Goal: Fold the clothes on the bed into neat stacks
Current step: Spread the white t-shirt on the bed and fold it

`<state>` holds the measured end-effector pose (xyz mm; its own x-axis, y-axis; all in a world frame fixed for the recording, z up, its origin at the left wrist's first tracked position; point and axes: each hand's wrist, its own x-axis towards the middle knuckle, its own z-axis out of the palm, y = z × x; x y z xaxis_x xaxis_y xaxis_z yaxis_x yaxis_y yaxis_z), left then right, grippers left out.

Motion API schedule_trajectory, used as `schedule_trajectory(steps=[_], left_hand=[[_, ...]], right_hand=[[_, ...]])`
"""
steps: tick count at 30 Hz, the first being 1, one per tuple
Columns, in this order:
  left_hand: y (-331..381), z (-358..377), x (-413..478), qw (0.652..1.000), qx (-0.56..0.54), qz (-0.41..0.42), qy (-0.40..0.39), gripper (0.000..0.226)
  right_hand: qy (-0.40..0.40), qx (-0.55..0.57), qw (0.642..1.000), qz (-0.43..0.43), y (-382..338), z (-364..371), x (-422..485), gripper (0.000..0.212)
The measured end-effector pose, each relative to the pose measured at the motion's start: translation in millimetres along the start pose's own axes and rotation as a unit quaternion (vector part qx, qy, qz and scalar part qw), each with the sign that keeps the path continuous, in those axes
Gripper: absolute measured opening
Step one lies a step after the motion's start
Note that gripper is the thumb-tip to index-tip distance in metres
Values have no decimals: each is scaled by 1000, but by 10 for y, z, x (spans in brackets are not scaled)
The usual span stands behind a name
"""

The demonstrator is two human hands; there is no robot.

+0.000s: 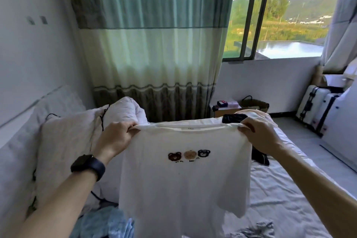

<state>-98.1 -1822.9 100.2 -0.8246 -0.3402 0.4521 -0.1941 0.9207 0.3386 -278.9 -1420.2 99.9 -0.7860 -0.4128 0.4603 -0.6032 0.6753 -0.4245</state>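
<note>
Gripped the shirt (183, 179) by both shoulders with clenched fingers of left hand (116, 137) and right hand (260, 133), aloft over the near edge of the bed (280, 189). Likely best held level, then laid flat, print down.

Two hands, the left hand (117, 137) and the right hand (258, 133), grip one white T-shirt (183, 189) bearing three bear faces (189, 155), and one black watch (87, 166) sits on the left wrist. On the bed (280, 189) lie one pale blue garment (104, 222) and one grey garment (257, 230). Farther off are two curtains (154, 35), two white suitcases (309, 106) and one woven basket (255, 103).
</note>
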Motion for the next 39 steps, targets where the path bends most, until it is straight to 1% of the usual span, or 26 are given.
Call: schedule_trajectory(steps=[1,2,3,4,5,6,7,8,10,12,14,15,17,18,20,22,23,25,28,30,32,34,35,37,38,39], left_hand=[[-45,7,-65,999,2,-16,46,40],[-89,50,-158,996,-5,-35,85,40],[-123,123,-280,994,-9,-54,92,39],[-177,230,-405,996,4,-62,57,40],[-251,341,-523,997,34,-66,-5,41],[-328,418,-639,995,58,-62,-55,41],[-392,463,-734,994,52,-60,-72,39],[-453,478,-794,997,16,-57,-55,36],[-486,419,-818,997,-50,-66,-5,30],[-428,324,-760,995,-62,-82,4,39],[-337,243,-748,997,-6,-66,-27,54],[-298,215,-768,998,29,-51,-34,56],[-210,139,-850,997,52,-36,-36,52],[-188,106,-886,998,38,-32,-41,49],[-179,73,-951,996,-21,-31,-76,40],[-151,21,-1068,993,-60,-47,-94,31],[-149,11,-1158,993,-63,-56,-78,28],[-123,7,-1399,995,-60,-73,-17,29],[25,-1,-1852,991,-52,-109,59,33],[180,-14,-2171,991,-21,-116,65,37],[345,-42,-2507,993,7,-102,61,42],[505,-109,-2804,993,37,-88,65,46],[589,-153,-2934,993,52,-83,69,47],[754,-231,-3162,991,59,-84,84,47],[832,-266,-3262,990,54,-89,93,47],[894,-301,-3356,989,47,-93,103,48]], right_hand=[[55,14,998,-16,-38,40,-48,7],[82,17,996,-16,-55,118,-122,6],[70,9,998,-2,-60,227,-232,5],[18,0,1000,22,-47,360,-351,5],[-46,-11,997,63,12,487,-460,7],[-85,-20,991,104,74,569,-575,10],[-86,-25,987,136,114,603,-678,11],[-58,-27,987,149,145,610,-743,11],[18,-29,989,142,122,585,-838,11],[46,-10,984,171,56,568,-910,11],[3,-10,972,235,39,574,-980,12],[-23,-25,963,267,55,574,-1014,14],[-45,-44,955,290,49,524,-1053,16],[-43,-32,955,291,45,496,-1066,14],[-44,34,955,291,34,415,-1105,12],[-39,76,953,290,60,311,-1134,10],[-41,73,957,278,81,253,-1167,10],[-27,64,970,235,129,140,-1296,11],[-28,57,986,151,191,-7,-1665,28],[4,24,994,108,287,-79,-1922,32],[62,7,995,81,387,-155,-2171,28],[106,29,989,97,474,-231,-2395,26],[116,53,984,121,501,-269,-2505,25],[128,112,965,198,558,-337,-2692,14],[132,131,953,237,578,-362,-2776,12],[137,140,945,260,591,-380,-2857,16]])
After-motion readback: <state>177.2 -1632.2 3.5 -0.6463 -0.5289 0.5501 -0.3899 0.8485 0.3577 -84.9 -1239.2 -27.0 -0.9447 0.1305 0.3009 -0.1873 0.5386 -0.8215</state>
